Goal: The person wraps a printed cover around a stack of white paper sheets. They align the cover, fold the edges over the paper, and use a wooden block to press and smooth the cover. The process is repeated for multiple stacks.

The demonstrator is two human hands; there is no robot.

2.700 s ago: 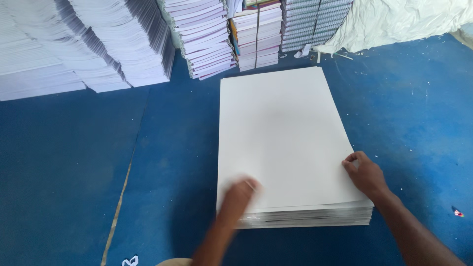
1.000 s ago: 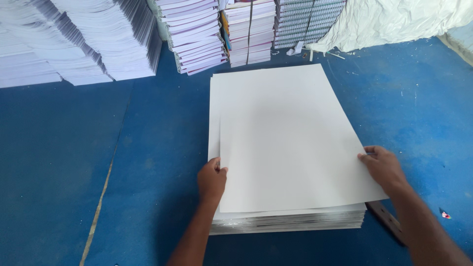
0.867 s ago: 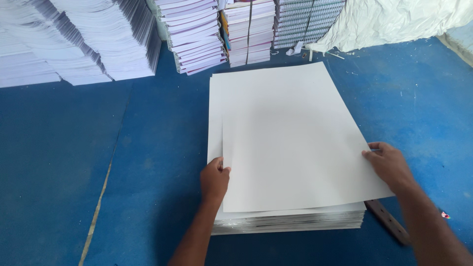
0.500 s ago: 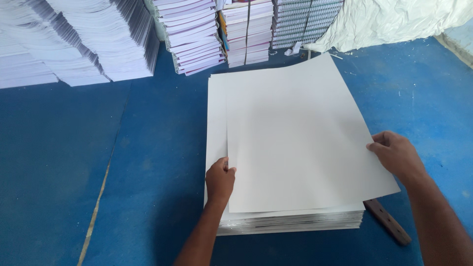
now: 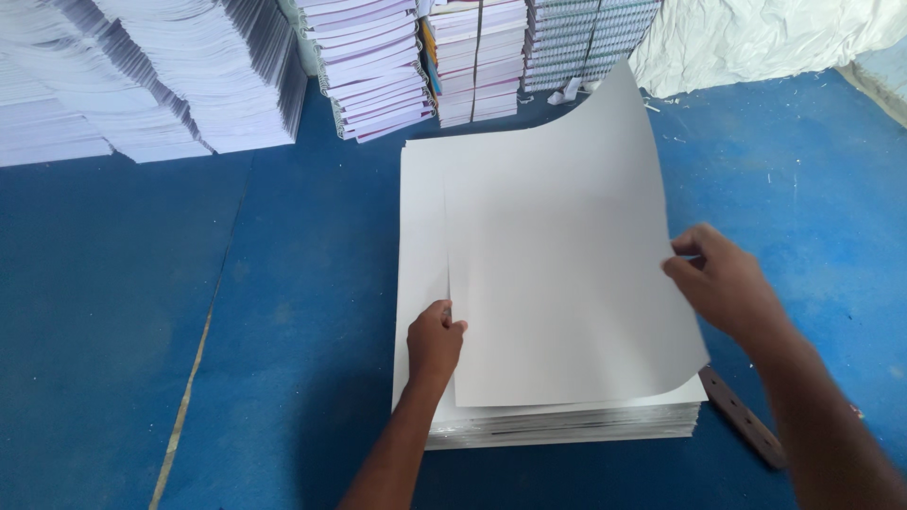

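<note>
Head view: top sheet (image 5: pixel 567 274) of white paper now lifted off the paper stack (image 5: pixel 420 236), its far corner curled up into the air and its near right corner bowed upward; half a second ago it lay nearly flat and only skewed clockwise. It has also slid further right, baring a wider strip of the stack along the left side. Left hand (image 5: pixel 435 342) pinches the sheet's left edge near the front, fingers folded over it. Right hand (image 5: pixel 723 283) grips the right edge, thumb on top, and has risen from the stack with it. Judgement: one sheet is being separated and taken off the pile; it is free along most of its length, the near edge hanging just over the stack. Stack sits on blue floor covering (image 5: pixel 189 312). A dark flat strip with holes (image 5: pixel 742 416) lies just beside the stack's near right corner. Beyond, piles of spiral-bound notebooks (image 5: pixel 378 66) and fanned white paper heaps (image 5: pixel 123 76); crumpled white sheeting (image 5: pixel 756 38) at far right.
</note>
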